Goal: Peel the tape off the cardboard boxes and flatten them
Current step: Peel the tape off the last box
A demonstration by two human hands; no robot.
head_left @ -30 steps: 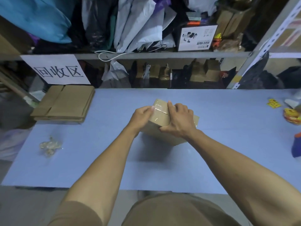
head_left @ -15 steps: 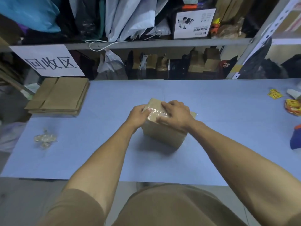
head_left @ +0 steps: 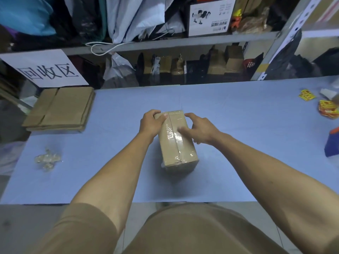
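I see the blue table filling most of the view, its near edge just ahead of my torso, with metal shelving behind it crammed with bags and cartons. At the table's far left corner lies a stack of flattened cardboard, partly overhanging the edge, below a white paper sign with three printed characters.

Near the middle of the table stands the cardboard box, closed, long axis running away from me, its top seam covered by a strip of clear tape that runs the length of the lid and folds down over the near end, where it looks wrinkled.

My left hand is wrapped over the box's far-left top corner, thumb on the lid beside the seam, fingers curled down the side, gripping it. My right hand is loosely spread, thumb lying on the taped lid and fingers against the right upper edge; it rests there rather than clutching anything.

On the left of the table sits a crumpled wad of clear tape, well apart from the box. Yellow and red packets lie at the far right edge.
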